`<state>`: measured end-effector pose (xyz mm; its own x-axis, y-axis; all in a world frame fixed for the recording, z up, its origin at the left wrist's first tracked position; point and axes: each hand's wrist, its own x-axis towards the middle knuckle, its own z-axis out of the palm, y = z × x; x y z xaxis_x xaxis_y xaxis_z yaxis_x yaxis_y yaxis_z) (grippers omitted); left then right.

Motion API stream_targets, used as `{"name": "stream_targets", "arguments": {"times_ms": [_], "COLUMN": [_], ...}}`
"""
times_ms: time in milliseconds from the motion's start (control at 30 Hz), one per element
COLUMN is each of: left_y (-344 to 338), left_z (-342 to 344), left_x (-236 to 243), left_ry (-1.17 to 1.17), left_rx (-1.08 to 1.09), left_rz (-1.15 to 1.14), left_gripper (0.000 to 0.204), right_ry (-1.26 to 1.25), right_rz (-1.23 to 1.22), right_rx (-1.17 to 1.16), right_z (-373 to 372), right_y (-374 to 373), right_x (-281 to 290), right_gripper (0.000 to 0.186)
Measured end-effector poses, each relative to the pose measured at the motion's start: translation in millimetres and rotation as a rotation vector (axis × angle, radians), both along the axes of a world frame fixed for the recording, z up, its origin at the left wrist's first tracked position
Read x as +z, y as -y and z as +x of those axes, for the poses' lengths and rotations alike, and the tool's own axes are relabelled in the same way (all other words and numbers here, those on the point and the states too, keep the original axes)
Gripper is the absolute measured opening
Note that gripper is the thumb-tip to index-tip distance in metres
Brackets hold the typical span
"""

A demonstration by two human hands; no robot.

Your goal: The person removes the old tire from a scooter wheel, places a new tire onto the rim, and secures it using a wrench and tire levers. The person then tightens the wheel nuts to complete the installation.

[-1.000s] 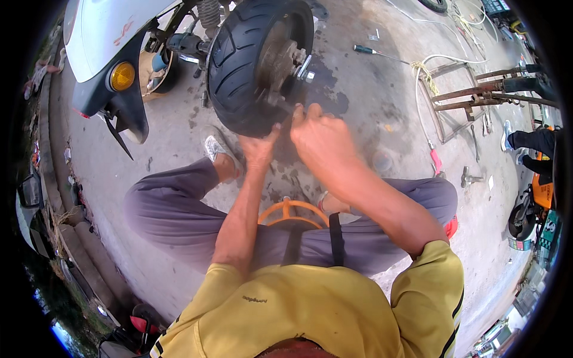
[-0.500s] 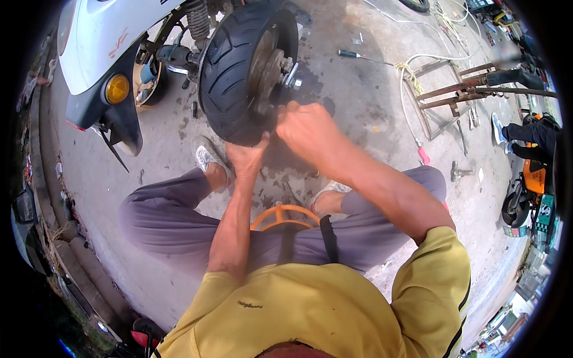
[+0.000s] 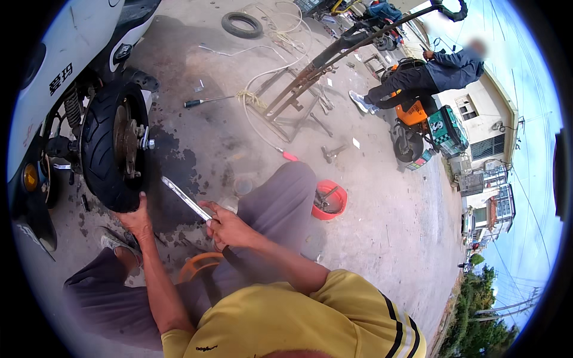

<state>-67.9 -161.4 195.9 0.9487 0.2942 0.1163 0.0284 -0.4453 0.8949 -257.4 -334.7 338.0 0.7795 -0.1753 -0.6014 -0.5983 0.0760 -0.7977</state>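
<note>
On the left stands a black-tyred scooter wheel (image 3: 107,146), still mounted, with a rusty hub and a bolt sticking out of its axle side. My left hand (image 3: 137,221) grips the tyre's lower edge, thumb up on its side; its other fingers are partly hidden. In my right hand (image 3: 227,227) is a long silver wrench (image 3: 185,198), held near one end, its far end pointing up and left toward the wheel but apart from it. The white scooter body (image 3: 71,65) rises above the wheel.
A red bowl (image 3: 339,209) with metal parts sits right of my knee. Beyond lie a screwdriver (image 3: 194,103), a hammer (image 3: 332,153), a hose (image 3: 253,113), a rusty metal stand (image 3: 292,95) and a loose tyre (image 3: 242,25). A person (image 3: 441,74) is by an orange scooter (image 3: 412,113).
My right hand has drawn back from the wheel hub, and the wrench now shows in it. My left hand stays at the tyre. The view has swung right, bringing in the red bowl.
</note>
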Motion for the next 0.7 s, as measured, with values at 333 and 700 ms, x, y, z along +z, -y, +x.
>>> {"name": "stream_targets", "arguments": {"times_ms": [333, 700], "left_y": [-6.2, -8.3], "left_z": [1.9, -0.4], "left_x": [-15.2, 4.3], "left_ry": [0.032, 0.037], "left_rx": [-0.054, -0.113], "left_rz": [-0.067, -0.108], "left_gripper": [0.103, 0.098], "right_ry": [0.029, 0.041], "right_rz": [0.301, 0.244], "right_rx": [-0.324, -0.321], "right_z": [-69.7, -63.6], "right_y": [-56.8, -52.8], "right_x": [-61.3, -24.2], "right_gripper": [0.059, 0.063]}}
